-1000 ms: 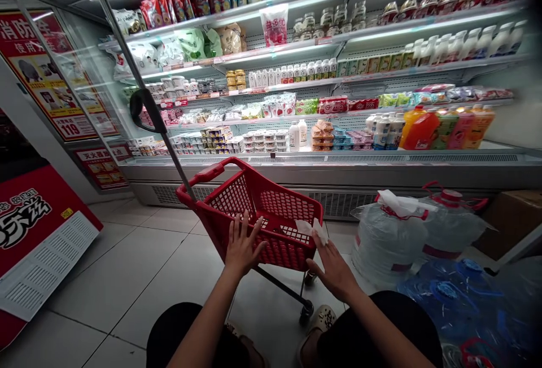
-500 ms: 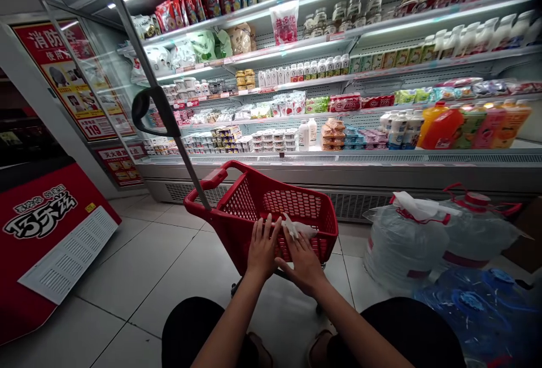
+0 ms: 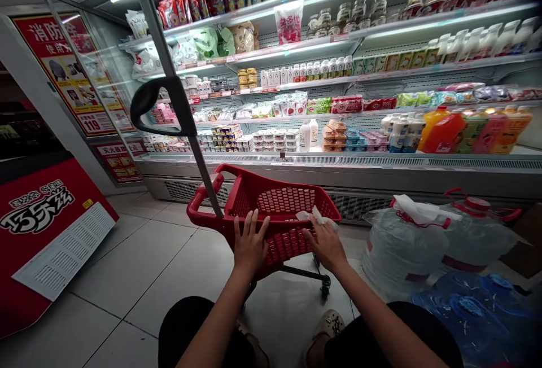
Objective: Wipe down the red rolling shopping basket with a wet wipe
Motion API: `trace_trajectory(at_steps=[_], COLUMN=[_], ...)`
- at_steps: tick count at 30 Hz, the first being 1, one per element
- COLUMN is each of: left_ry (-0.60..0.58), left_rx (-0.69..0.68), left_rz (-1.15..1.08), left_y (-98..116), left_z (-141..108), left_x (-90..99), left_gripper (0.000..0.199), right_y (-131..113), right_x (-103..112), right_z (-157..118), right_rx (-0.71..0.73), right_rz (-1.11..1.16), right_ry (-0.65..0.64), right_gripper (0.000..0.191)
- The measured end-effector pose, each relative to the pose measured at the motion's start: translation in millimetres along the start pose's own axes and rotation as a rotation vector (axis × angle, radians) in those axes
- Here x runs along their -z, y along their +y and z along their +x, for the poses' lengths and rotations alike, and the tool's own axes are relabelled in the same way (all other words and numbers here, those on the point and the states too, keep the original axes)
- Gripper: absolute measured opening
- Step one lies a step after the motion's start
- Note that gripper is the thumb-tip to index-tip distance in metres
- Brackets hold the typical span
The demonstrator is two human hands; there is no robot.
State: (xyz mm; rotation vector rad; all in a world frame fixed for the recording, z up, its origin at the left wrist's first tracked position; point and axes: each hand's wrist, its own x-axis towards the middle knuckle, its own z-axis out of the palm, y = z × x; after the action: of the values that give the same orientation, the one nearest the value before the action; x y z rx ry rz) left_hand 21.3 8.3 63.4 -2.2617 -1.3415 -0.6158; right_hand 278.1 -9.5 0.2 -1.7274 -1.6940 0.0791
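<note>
A red shopping cart (image 3: 292, 244) with perforated sides stands in front of my knees. My left hand (image 3: 250, 244) lies against its near side, fingers spread, holding nothing. Farther right, my right hand (image 3: 327, 244) is at the cart's near rim, its fingers on a crumpled white wipe (image 3: 319, 218) that hangs over the edge. The fingertips press the wipe to the rim and are partly hidden by it. A grey pole with a black looped handle (image 3: 163, 107) rises past the cart's left end.
Behind the cart runs a refrigerated shelf unit (image 3: 254, 160) full of bottles, cups and bags. Wrapped water jugs (image 3: 406, 244) and blue water bottles (image 3: 470, 306) stand at the right. A red cabinet (image 3: 51, 244) is at the left.
My hands have moved apart: the right one shifted right along the rim with the white wipe, the left one slightly left. The pole and its handle look larger and nearer.
</note>
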Motion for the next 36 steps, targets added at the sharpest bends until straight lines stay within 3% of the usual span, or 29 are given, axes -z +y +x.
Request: trace_trajectory(at_steps=[4, 7, 9, 11, 15, 17, 20, 24, 27, 29, 32, 36], left_ry=[-0.001, -0.006, -0.021, -0.032, -0.014, -0.005, -0.007, 0.011, 0.027, 0.015, 0.012, 0.056], left_rx=[0.006, 0.017, 0.007, -0.008, -0.005, -0.006, -0.016, -0.024, -0.052, -0.097, -0.137, -0.061], left_rz=[-0.003, 0.016, 0.024, 0.023, 0.009, -0.003, -0.015, 0.0, 0.01, 0.001, -0.016, -0.005], left_y=[8, 9, 8, 7, 11, 15, 22, 32, 34, 30, 17, 3], left_z=[0, -2, -4, -5, -6, -5, -4, -2, -1, -2, -3, -4], left_x=[0.4, 1.7, 2.8, 4.1, 6.5, 6.8, 4.5, -1.6, -1.8, 2.7, 14.2, 25.7], left_gripper=[0.078, 0.08, 0.083, 0.089, 0.098, 0.1, 0.1, 0.093, 0.089, 0.089, 0.088, 0.08], right_y=[-68, -92, -86, -64, -10, 0, -23, -85, -99, -82, -33, 19], right_x=[-23, -28, -24, -16, 0, 3, 0, -9, -11, -9, -1, 12], right_z=[1, 0, 0, 1, 3, 4, 6, 4, 2, 2, 5, 12], right_rx=[0.244, 0.357, 0.39, 0.366, 0.222, 0.146, 0.115, 0.312, 0.354, 0.341, 0.263, 0.104], right_rz=[0.097, 0.138, 0.132, 0.103, 0.043, 0.045, 0.105, 0.239, 0.268, 0.238, 0.17, 0.095], right_ry=[-0.008, -0.038, -0.052, -0.052, -0.026, -0.006, 0.012, -0.031, -0.05, -0.043, -0.003, 0.031], right_gripper=[0.076, 0.071, 0.067, 0.065, 0.065, 0.065, 0.063, 0.059, 0.058, 0.057, 0.056, 0.057])
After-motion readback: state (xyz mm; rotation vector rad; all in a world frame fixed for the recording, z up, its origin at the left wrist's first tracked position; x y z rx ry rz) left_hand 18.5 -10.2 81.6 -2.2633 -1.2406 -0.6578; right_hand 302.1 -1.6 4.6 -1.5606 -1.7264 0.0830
